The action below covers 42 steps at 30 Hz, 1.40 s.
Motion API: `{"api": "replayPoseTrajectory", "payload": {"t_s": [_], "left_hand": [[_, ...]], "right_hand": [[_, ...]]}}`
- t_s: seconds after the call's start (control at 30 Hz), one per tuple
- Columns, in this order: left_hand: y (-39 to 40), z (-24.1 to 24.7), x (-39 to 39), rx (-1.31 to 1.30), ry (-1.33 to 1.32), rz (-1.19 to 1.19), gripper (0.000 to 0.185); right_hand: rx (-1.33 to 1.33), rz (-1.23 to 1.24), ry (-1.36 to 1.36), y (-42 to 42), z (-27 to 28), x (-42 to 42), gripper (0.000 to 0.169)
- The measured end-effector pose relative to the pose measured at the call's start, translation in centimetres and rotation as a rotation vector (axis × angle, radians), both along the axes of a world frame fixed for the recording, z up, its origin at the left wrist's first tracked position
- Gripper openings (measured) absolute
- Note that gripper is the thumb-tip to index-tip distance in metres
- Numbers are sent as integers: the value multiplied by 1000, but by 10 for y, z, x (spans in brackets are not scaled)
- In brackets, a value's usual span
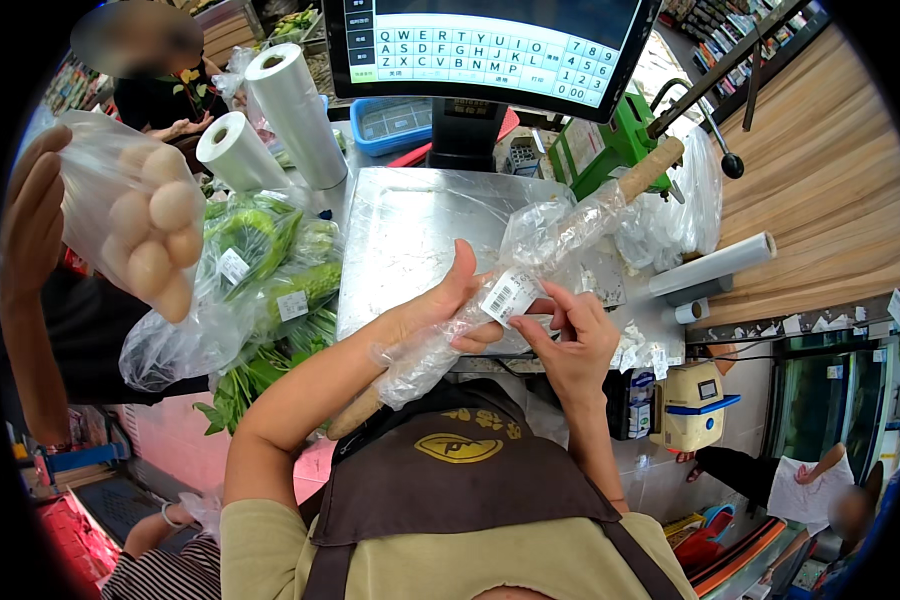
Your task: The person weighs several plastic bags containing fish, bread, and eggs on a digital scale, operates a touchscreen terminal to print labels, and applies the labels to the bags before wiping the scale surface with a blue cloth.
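A long brown root, apparently a Chinese yam (651, 166), lies slantwise above my apron, wrapped in a clear plastic bag (420, 364). Both its ends stick out of the plastic. My left hand (441, 304) holds the wrapped root near its middle, with the thumb raised and the fingers curled beneath. A white barcode price label (510, 295) sits on the bag. Thumb and fingers of my right hand (579, 326) pinch its right edge. Under the root is the metal weighing plate (397, 225) of a scale, whose screen (487, 52) shows a keyboard.
At left, another person's hand (34, 202) holds up a bag of eggs (154, 225). Labelled bags of green vegetables (251, 247) lie beside the plate. Plastic bag rolls (296, 112) stand behind them. A green device with a lever (607, 142) stands at the back right.
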<state>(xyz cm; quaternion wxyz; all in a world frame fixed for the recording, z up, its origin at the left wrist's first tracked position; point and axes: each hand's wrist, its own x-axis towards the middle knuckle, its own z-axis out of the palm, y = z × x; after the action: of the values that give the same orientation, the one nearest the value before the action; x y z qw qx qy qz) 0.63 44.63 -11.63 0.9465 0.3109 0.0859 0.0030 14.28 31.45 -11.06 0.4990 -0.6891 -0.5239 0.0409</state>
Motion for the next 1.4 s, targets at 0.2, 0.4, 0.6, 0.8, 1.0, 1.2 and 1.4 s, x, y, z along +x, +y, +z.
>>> {"api": "replayPoseTrajectory", "payload": {"t_s": [0.2,0.4,0.6,0.8,1.0,1.2,1.4], "left_hand": [[2,-8,-4,-66,-48,-46,106],[1,-9,-4,-77,-83,-42,104],[0,-14,-4,-69,-80,-43,103],[-3,-5,-8,-46,-19,-21,101],[-9,-4,-12,-74,60,-38,100],[-16,2,-17,-67,98,-4,79],[-13,21,-20,175,26,-140,57]], "right_hand": [[-12,116,364,-5,-5,6,28],[-48,101,477,-6,1,-4,29],[-28,-27,202,-7,1,-4,33],[222,105,-378,0,24,7,33],[3,371,-807,21,48,15,38],[-63,463,-854,22,58,29,44],[-126,553,-754,17,76,44,42]]}}
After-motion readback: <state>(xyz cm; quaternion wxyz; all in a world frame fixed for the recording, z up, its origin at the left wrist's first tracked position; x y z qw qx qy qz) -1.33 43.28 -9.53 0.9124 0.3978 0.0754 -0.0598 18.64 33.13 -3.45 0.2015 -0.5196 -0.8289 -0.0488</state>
